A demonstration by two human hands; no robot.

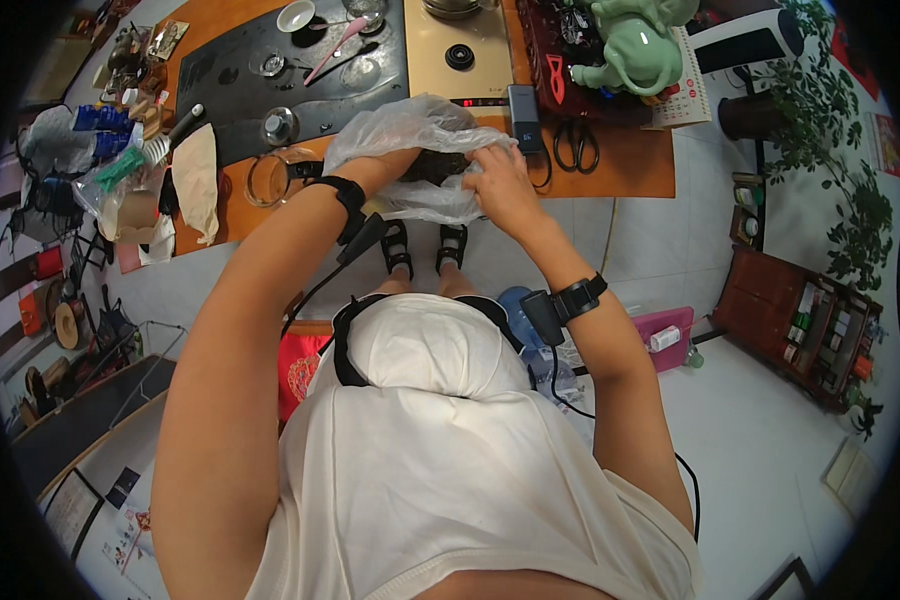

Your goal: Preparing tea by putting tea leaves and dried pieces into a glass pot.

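Note:
A clear, crumpled plastic bag [400,122] lies across the table's front edge, its mouth toward me. Dark, leafy-looking stuff [436,168] shows inside; its kind is not plain. My left hand [402,160] reaches into the bag, and the film and contents hide its fingers. On the bag's right side, my right hand [505,185] pinches the rim with bent fingers. Close to my left wrist stands a glass pot [267,180] with a dark handle. Black scissors [576,147] and a dark power bank [523,118] lie right of the bag.
A black tea tray [240,110] holds small glass cups, a white bowl and a pink-handled utensil. Beyond the bag sits a gold hot plate [458,75]. A green elephant figure [635,50] stands at the right. Bags and brushes crowd the left end.

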